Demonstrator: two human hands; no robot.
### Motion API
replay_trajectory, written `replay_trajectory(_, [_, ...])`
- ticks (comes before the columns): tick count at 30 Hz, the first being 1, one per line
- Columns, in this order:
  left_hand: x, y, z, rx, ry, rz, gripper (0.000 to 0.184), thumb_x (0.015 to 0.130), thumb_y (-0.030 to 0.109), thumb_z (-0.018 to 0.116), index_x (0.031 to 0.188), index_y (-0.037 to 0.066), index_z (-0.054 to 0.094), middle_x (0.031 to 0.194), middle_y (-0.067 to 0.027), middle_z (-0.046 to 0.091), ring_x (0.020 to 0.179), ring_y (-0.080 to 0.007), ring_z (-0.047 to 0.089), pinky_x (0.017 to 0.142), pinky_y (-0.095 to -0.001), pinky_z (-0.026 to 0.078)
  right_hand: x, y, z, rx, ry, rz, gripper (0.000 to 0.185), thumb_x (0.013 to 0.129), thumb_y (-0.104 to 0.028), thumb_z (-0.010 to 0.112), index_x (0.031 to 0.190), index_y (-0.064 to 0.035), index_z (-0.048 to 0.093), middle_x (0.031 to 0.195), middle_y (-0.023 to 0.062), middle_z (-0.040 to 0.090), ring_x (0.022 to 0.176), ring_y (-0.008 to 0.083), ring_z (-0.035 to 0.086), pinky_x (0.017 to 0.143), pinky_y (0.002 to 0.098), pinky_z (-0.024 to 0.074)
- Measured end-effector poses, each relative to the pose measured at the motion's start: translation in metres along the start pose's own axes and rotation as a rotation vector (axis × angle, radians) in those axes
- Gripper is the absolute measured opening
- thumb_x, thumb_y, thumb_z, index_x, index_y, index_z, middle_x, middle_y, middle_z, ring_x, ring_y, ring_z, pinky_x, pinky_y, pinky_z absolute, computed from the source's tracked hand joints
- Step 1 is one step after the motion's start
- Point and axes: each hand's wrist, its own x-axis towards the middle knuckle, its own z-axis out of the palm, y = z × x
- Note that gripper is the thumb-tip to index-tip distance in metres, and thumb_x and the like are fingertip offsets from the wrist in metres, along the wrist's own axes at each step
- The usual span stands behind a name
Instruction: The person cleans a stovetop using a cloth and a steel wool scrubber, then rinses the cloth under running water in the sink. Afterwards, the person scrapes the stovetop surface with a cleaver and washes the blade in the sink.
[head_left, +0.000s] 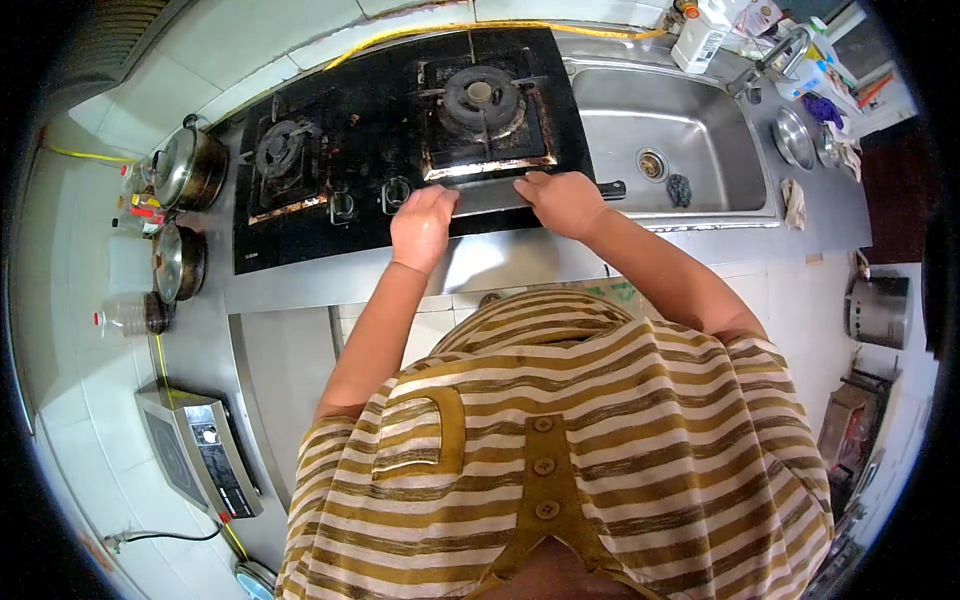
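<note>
A broad-bladed kitchen knife [492,197] lies crosswise between my hands, over the front edge of the black gas stove [370,130]. Its dark handle [612,190] sticks out to the right, past my right wrist. My left hand [422,228] is closed at the blade's left end, its fingertips bent over the metal. Closer to the handle, my right hand [565,203] grips the blade with thumb and fingers. Just behind my left hand is a stove knob [396,194], and a second knob [343,208] is farther left.
Right of the stove is a steel sink [745,150] with a dark scrubber [679,190] inside. Bottles [703,40] and a metal bowl [793,138] stand beyond it. Lidded pots [190,168] line the left counter, with an induction cooker [195,450] nearer me.
</note>
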Motion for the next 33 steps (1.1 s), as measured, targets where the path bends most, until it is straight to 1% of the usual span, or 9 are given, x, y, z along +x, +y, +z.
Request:
replay_trajectory(1, [0.006, -0.001, -0.002, 0.022, -0.005, -0.004, 0.025, 0.074, 0.002, 0.057, 0.095, 0.010, 0.065, 0.095, -0.0051, 0.065, 0.087, -0.0252, 0.063, 0.073, -0.0339, 0.053, 0.003, 0.000, 0.001, -0.009, 0.062, 0.002, 0.022, 0.079, -0.013, 0.053, 0.098, -0.0085, 0.063, 0.088, 0.0102, 0.063, 0.075, 0.0282, 0.066, 0.061, 0.0413, 0.0529])
replay_trajectory(8, [0.017, -0.015, 0.014, 0.015, 0.019, 0.027, 0.023, 0.073, 0.002, 0.057, 0.093, 0.010, 0.066, 0.094, -0.0054, 0.065, 0.086, -0.0253, 0.062, 0.074, -0.0338, 0.052, 0.016, 0.007, 0.000, -0.027, 0.077, 0.015, 0.019, 0.078, -0.012, 0.054, 0.095, -0.0072, 0.062, 0.090, 0.0102, 0.064, 0.076, 0.0270, 0.066, 0.062, 0.0399, 0.0539])
replay_trajectory(14, [0.008, -0.008, 0.014, 0.010, 0.022, -0.015, 0.020, 0.072, 0.004, 0.057, 0.089, 0.010, 0.066, 0.086, -0.0048, 0.063, 0.080, -0.0250, 0.062, 0.071, -0.0335, 0.052, 0.012, 0.005, 0.002, 0.027, 0.030, 0.005, 0.018, 0.079, -0.011, 0.053, 0.093, -0.0066, 0.062, 0.090, 0.0113, 0.064, 0.077, 0.0298, 0.066, 0.066, 0.0415, 0.0537])
replay_trajectory(16, [0.007, -0.001, 0.011, 0.005, 0.027, -0.013, 0.020, 0.072, 0.004, 0.057, 0.088, 0.011, 0.066, 0.084, -0.0047, 0.063, 0.078, -0.0249, 0.062, 0.070, -0.0334, 0.052, 0.007, 0.004, -0.005, 0.048, -0.113, 0.023, 0.019, 0.079, -0.011, 0.052, 0.093, -0.0058, 0.063, 0.090, 0.0125, 0.064, 0.078, 0.0308, 0.066, 0.067, 0.0421, 0.0533])
replay_trajectory(17, [0.005, 0.004, 0.010, -0.006, 0.023, -0.012, 0.019, 0.072, 0.005, 0.057, 0.087, 0.011, 0.066, 0.083, -0.0043, 0.062, 0.078, -0.0245, 0.062, 0.069, -0.0332, 0.052, 0.002, 0.004, -0.006, 0.048, -0.112, 0.023, 0.019, 0.079, -0.011, 0.052, 0.093, -0.0058, 0.063, 0.090, 0.0125, 0.064, 0.078, 0.0308, 0.066, 0.067, 0.0421, 0.0533])
replay_trajectory(23, [0.013, 0.030, 0.010, -0.040, -0.049, 0.003, 0.016, 0.072, 0.007, 0.057, 0.086, 0.011, 0.065, 0.081, -0.0037, 0.061, 0.077, -0.0232, 0.061, 0.067, -0.0325, 0.051, -0.026, 0.023, -0.014, 0.046, -0.079, 0.026, 0.022, 0.080, -0.013, 0.052, 0.099, -0.0101, 0.064, 0.093, 0.0099, 0.064, 0.080, 0.0301, 0.065, 0.067, 0.0416, 0.0530])
replay_trajectory(25, [0.023, 0.038, 0.012, -0.026, -0.053, 0.030, 0.021, 0.074, 0.004, 0.057, 0.091, 0.011, 0.067, 0.088, -0.0046, 0.065, 0.080, -0.0247, 0.063, 0.069, -0.0334, 0.053, -0.030, 0.034, -0.014, 0.049, 0.009, 0.061, 0.024, 0.080, -0.014, 0.052, 0.101, -0.0119, 0.063, 0.095, 0.0080, 0.064, 0.080, 0.0300, 0.065, 0.066, 0.0422, 0.0528])
replay_trajectory(29, [0.045, 0.047, 0.023, -0.029, 0.037, 0.110, 0.022, 0.073, 0.003, 0.057, 0.092, 0.009, 0.067, 0.088, -0.0051, 0.064, 0.081, -0.0245, 0.063, 0.070, -0.0333, 0.053, -0.035, 0.056, -0.018, 0.029, 0.055, 0.080, 0.025, 0.081, -0.015, 0.052, 0.104, -0.0127, 0.061, 0.097, 0.0073, 0.063, 0.079, 0.0298, 0.065, 0.066, 0.0435, 0.0525])
replay_trajectory(33, [0.055, 0.050, 0.035, 0.026, -0.011, 0.114, 0.022, 0.071, 0.005, 0.058, 0.092, 0.008, 0.064, 0.087, -0.0048, 0.059, 0.082, -0.0237, 0.060, 0.070, -0.0329, 0.051, -0.032, 0.075, -0.015, 0.036, 0.066, 0.069, 0.027, 0.081, -0.016, 0.053, 0.107, -0.0153, 0.061, 0.098, 0.0059, 0.063, 0.078, 0.0309, 0.065, 0.064, 0.0452, 0.0519])
